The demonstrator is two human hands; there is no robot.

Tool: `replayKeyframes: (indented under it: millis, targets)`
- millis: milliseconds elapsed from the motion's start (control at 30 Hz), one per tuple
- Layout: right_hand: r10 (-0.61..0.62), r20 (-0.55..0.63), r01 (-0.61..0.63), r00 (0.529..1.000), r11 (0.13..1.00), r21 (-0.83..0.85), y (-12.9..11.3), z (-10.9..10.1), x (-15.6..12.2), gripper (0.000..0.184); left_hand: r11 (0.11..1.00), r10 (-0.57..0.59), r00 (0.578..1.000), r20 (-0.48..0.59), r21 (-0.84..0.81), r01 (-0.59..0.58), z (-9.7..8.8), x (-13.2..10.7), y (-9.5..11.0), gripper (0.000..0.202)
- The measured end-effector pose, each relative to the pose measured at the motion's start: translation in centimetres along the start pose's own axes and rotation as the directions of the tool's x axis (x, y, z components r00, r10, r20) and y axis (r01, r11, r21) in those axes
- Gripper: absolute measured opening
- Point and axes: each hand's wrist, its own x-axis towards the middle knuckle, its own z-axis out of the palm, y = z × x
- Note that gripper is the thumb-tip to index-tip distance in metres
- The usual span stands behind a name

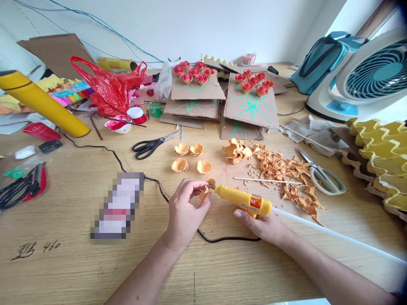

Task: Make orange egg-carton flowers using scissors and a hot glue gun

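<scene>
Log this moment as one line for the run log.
left hand: pinching paper petal | right hand: gripping glue gun, tip at petal | beyond: four paper cups, scraps

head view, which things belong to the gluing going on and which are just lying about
In hand: left hand pinching a small orange paper petal cup; right hand gripping the yellow plastic glue gun with its white glue stick; four orange paper cups just beyond.
Lying about: black-handled scissors, grey-handled scissors, red plastic bag, white and teal fan, yellow cardboard tube.
</scene>
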Motion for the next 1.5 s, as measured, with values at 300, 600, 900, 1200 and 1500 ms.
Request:
replayKeyframes:
  millis: [300, 600, 900, 1200, 1500]
  targets:
    - [-0.014, -0.003, 0.014, 1.0, 1.0, -0.018, 0.2, 0.0, 0.0, 0.047, 1.0, 0.004, 1.0, -0.012, 0.013, -0.004, 0.0, -0.1, -0.1, 0.019]
    - [-0.062, -0.023, 0.062, 0.998, 0.998, -0.002, -0.7, 0.0, 0.2, 0.045, 1.0, 0.0, 1.0, -0.008, 0.012, 0.0, 0.0, -0.1, 0.0, 0.02]
    - [0.041, -0.01, -0.041, 0.999, 0.999, 0.027, 0.3, 0.0, -0.2, 0.049, 0.992, -0.104, 0.995, -0.004, -0.078, 0.103, 0.2, -0.1, -0.5, 0.017]
    - [0.087, -0.001, -0.086, 0.996, 0.988, 0.127, -0.7, -0.2, 0.1, 0.05, 0.987, -0.133, 0.991, 0.007, -0.09, 0.133, 0.1, -0.1, -0.5, 0.017]
    - [0.107, 0.028, -0.111, 0.994, 0.977, 0.181, -1.2, 0.0, 0.3, 0.053, 1.0, -0.009, 1.0, -0.014, -0.01, 0.009, -0.1, 0.0, -0.2, 0.02]
